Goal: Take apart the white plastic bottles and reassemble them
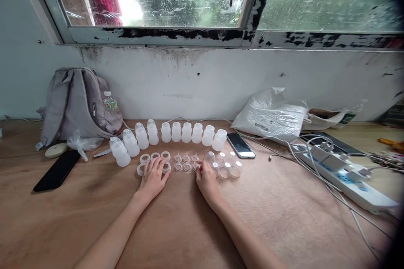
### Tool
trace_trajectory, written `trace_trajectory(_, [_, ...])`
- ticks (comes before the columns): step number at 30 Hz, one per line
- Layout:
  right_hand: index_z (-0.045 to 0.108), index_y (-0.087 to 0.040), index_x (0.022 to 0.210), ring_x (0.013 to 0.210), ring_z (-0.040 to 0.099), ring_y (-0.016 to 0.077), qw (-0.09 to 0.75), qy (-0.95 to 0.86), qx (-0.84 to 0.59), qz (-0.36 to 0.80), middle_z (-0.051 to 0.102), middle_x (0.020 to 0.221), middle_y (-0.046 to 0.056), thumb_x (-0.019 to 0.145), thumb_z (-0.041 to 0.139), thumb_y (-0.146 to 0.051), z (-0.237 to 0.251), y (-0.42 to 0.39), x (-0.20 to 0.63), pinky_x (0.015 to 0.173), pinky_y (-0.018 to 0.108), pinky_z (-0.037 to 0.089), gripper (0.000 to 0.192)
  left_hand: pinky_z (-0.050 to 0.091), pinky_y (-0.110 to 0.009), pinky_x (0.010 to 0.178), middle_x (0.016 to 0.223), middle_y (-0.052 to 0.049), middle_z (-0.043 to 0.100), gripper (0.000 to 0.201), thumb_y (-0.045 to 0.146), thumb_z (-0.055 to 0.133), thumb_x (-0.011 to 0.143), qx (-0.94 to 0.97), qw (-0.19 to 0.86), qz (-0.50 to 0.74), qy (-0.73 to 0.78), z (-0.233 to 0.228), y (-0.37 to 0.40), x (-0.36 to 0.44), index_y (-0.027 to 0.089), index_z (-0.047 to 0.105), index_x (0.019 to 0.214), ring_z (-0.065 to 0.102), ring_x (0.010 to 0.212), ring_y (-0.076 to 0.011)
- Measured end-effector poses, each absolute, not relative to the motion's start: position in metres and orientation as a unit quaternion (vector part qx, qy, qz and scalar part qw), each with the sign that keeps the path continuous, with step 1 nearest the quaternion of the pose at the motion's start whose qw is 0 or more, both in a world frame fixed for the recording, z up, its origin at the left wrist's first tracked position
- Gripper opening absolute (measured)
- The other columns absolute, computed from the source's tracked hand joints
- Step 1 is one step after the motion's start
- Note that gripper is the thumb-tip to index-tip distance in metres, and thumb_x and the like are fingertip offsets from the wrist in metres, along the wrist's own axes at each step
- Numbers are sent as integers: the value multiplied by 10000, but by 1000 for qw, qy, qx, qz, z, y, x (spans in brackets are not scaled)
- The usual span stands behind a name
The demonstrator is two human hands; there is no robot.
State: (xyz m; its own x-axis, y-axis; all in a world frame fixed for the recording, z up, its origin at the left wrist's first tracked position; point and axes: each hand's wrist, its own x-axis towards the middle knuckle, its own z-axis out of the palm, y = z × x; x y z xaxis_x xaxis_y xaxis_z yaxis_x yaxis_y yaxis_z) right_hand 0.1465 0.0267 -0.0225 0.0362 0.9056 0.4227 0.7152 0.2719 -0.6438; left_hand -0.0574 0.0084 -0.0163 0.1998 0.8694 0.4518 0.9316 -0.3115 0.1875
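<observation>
Both of your hands lie on the table, palms down, well forward of you. Your left hand (153,177) is spread, fingers apart, its fingertips touching the white screw rings (153,161) laid in two short rows; it grips nothing. Your right hand (205,178) is looser, its fingers curled in and its fingertips at the right end of the clear teats (186,162), just beside the cluster of clear caps (226,165); whether it pinches one of them, you cannot tell from here.

No brand reads anywhere. The small bottles (176,132) standing in a curved row behind the rings are plain and unmarked. The water bottle (109,101) in the side pocket of the grey backpack (74,103) has a green label, and the white plastic bag (271,115) carries a dark printed patch (both too small to read).

A phone (240,145) lies screen-up just right of the bottle row, a second dark phone (57,170) lies well apart at the left, and a white power strip (344,174) with trailing cables crowds the right side. Between your forearms and toward you the table is bare wood, open on both sides of your arms; the wall closes the far edge right behind the bottles.
</observation>
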Motion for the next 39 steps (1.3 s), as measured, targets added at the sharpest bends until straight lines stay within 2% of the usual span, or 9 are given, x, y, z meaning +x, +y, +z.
trace_trajectory(3, [526,-130,932,744,544,197,404,-683,-597,120,567,790,90,768,353,-122,-22,27,146,673,314,442,238,263,-433,975,1195,-98,505,361,357,437,811,-770,70,-250,-583,-15,9,-58,201,484,1133,407,1134,-246])
trace_trajectory(8, [522,-124,948,759,551,199,408,-682,-594,124,575,796,94,768,352,-123,-22,28,146,694,320,443,247,158,-497,1007,1251,-103,467,454,382,452,798,-756,77,-253,-598,-16,10,-58,211,419,1218,366,1178,-270])
trace_trajectory(12, [517,-121,954,761,553,204,414,-683,-589,124,577,780,96,770,348,-136,-23,28,145,696,329,447,250,132,-523,1004,1262,-112,457,480,423,453,789,-747,73,-236,-617,-17,12,-59,215,424,1220,345,1193,-282])
trace_trajectory(18, [497,-100,993,747,554,205,414,-680,-591,131,579,781,104,765,335,-149,-21,27,145,686,335,450,285,142,-526,998,1246,-105,470,447,435,448,791,-747,71,-225,-622,-15,12,-59,217,455,1181,364,1179,-275])
trace_trajectory(24, [478,-115,1023,696,556,192,423,-676,-586,142,584,765,83,754,356,-174,-16,24,145,648,312,453,302,144,-489,1017,1253,-124,460,505,467,432,793,-743,107,-241,-616,-11,9,-57,179,426,1208,381,1170,-260])
trace_trajectory(29, [476,-111,1014,668,557,190,424,-675,-585,147,582,731,74,753,366,-189,-13,21,145,631,303,449,294,93,-472,1036,1267,-138,443,466,392,407,818,-725,187,-271,-605,27,27,-61,146,429,1214,343,1201,-267])
trace_trajectory(34, [466,-121,1020,653,559,186,436,-675,-579,139,580,714,60,757,370,-192,-14,21,145,619,301,450,288,60,-490,1031,1257,-173,438,484,289,424,796,-691,264,-248,-626,84,86,-81,86,401,1235,315,1210,-289])
trace_trajectory(36, [464,-120,1021,643,559,182,441,-674,-577,136,576,701,54,757,374,-189,-16,21,145,612,298,451,287,63,-508,1022,1208,-199,474,472,299,453,773,-681,259,-223,-647,95,109,-88,58,461,1179,322,1200,-304])
trace_trajectory(39, [467,-121,1019,652,561,181,446,-679,-569,129,575,711,57,755,372,-176,-19,21,145,610,296,455,285,61,-539,1006,1171,-205,499,335,297,476,749,-672,241,-214,-667,94,127,-90,86,592,983,307,1205,-318])
